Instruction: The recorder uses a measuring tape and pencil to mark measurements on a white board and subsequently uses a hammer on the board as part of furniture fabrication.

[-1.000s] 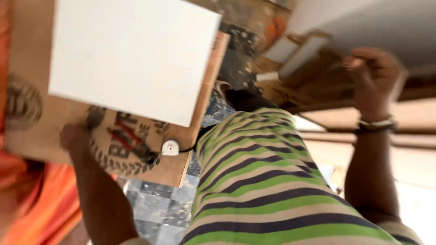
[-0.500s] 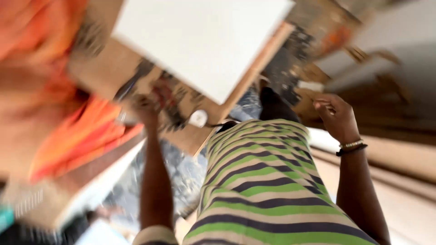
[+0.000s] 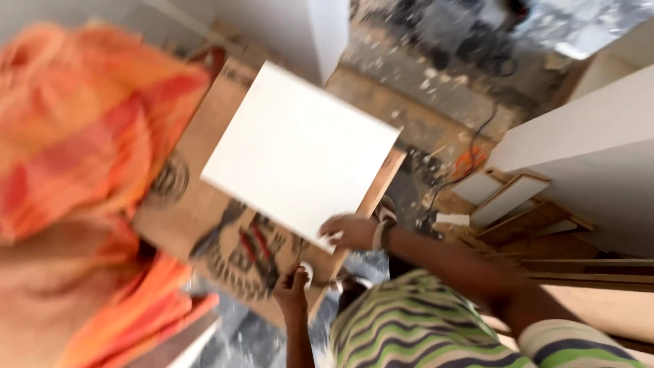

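While the right hand [image 3: 354, 232] pinches the white panel [image 3: 300, 153] at its five-o'clock corner, the left hand [image 3: 291, 286] closes on a small white roll [image 3: 306, 272] below. Panel looks stiff, light, smooth; best held by its edges over the printed board [image 3: 225, 238].
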